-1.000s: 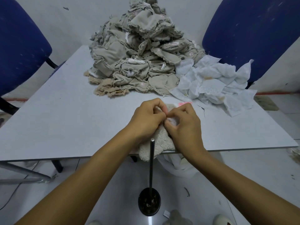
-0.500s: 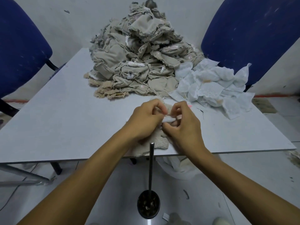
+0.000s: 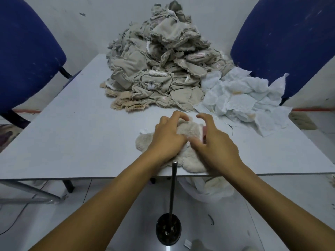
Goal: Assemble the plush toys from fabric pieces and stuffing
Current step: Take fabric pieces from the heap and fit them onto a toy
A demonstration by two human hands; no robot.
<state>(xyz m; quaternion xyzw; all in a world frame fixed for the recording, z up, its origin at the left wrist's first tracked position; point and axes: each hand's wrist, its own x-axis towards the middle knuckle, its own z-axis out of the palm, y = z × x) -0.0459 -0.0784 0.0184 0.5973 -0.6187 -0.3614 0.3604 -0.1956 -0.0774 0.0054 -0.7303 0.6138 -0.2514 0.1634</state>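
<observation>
Low in the middle of the frame, at the near edge of the tabletop (image 3: pixel 72 142), one cream plush toy skin (image 3: pixel 188 127) lies under both hands: the left hand (image 3: pixel 167 138) curls its fingers onto it and the right hand (image 3: pixel 213 142) presses it with spread fingers. It looks flat and unstuffed, and the tall heap of beige fabric pieces (image 3: pixel 159 69) at upper centre suggests most work remains

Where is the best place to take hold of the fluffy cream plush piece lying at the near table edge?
Probably the rounded lobe of the plush piece, approached from the left: it lies flat and uncovered beside the left hand, while both hands cover the middle.
</observation>
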